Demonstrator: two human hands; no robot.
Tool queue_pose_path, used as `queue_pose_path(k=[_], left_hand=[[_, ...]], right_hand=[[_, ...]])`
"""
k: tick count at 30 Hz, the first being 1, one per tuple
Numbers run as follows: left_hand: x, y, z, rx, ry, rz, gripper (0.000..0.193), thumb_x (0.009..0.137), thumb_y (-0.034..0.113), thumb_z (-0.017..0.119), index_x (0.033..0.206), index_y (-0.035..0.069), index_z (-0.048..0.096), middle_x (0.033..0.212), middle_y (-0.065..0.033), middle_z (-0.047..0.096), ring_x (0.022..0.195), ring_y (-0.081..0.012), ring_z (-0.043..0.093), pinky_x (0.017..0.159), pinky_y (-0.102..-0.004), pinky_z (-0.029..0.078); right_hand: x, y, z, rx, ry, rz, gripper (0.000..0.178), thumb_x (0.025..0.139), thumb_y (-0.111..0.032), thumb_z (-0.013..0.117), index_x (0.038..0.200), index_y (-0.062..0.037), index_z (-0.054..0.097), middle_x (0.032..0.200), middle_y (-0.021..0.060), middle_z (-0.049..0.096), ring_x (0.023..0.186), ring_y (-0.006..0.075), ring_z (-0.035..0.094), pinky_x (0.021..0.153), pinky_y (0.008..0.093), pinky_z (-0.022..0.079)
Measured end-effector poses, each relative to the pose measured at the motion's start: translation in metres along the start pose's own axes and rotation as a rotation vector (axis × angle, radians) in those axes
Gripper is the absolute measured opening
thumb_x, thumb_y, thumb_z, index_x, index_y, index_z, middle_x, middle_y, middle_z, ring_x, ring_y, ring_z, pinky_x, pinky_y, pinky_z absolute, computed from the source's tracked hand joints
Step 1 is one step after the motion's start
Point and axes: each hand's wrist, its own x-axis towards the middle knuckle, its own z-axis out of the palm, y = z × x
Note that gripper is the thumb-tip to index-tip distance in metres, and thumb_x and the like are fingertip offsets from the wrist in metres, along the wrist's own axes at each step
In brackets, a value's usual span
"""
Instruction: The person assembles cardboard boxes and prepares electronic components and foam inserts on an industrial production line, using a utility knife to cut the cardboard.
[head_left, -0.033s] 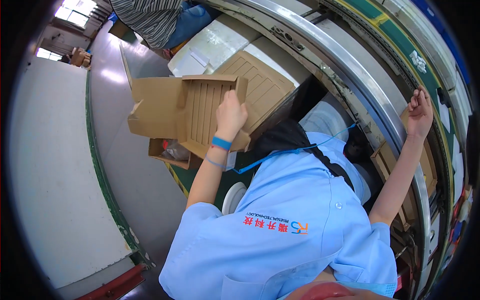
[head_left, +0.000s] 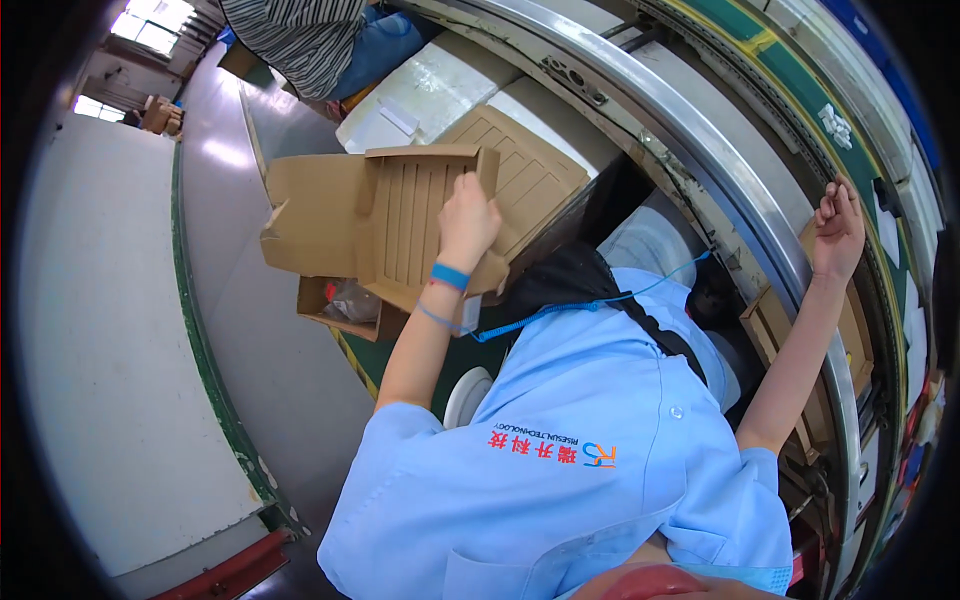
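My left hand, with a blue band at the wrist, reaches into an open cardboard box with ridged rows inside. Its fingers are bent and pressed together near the box's right wall; what they hold, if anything, is hidden. Away to the right, my right hand is at the edge of the green conveyor strip. Its fingers curl in toward the palm, and anything between them is too small to make out. A small cluster of white pieces lies on the strip beyond that hand.
Under the open box are a flat ridged cardboard sheet and white boxes. A smaller carton holds a clear bag. A curved metal rail runs between my body and the conveyor. A blue coiled cord trails from my left wrist. Another person sits far left.
My left hand has shifted slightly right and away from me, and the open box has moved a little with it. My right hand has stayed nearly in place.
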Motion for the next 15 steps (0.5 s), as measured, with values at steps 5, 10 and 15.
queue_pose_path(k=[5, 10, 15], left_hand=[[0.09, 0.023, 0.051, -0.254, 0.163, -0.13, 0.04, 0.073, 0.006, 0.053, 0.109, -0.001, 0.04, 0.108, -0.0247, 0.048, 0.092, -0.0457, 0.053, 0.08, -0.0499, 0.045], [0.152, 0.012, 0.084, -0.29, 0.158, -0.265, 0.047, 0.072, 0.008, 0.052, 0.115, -0.003, 0.036, 0.111, -0.0281, 0.046, 0.097, -0.0465, 0.051, 0.085, -0.0486, 0.043], [0.202, -0.02, 0.114, -0.616, 0.288, -0.435, 0.076, 0.076, 0.025, 0.064, 0.13, -0.01, 0.023, 0.123, -0.0319, 0.039, 0.116, -0.043, 0.039, 0.099, -0.0421, 0.033]], right_hand=[[-0.004, 0.0, 0.0, -0.007, 0.018, -0.012, 0.026, 0.089, -0.014, 0.052, 0.111, -0.0002, 0.055, 0.087, 0.004, 0.055, 0.063, 0.0075, 0.044, 0.054, 0.0202, 0.034], [-0.01, 0.001, 0.009, -0.033, -0.003, 0.017, 0.025, 0.089, -0.014, 0.052, 0.11, -0.0005, 0.054, 0.087, 0.0038, 0.053, 0.063, 0.0079, 0.043, 0.056, 0.0194, 0.034], [-0.018, -0.004, 0.024, -0.107, -0.023, 0.059, 0.023, 0.089, -0.012, 0.052, 0.108, -0.0004, 0.054, 0.085, 0.0035, 0.051, 0.063, 0.007, 0.043, 0.055, 0.0183, 0.035]])
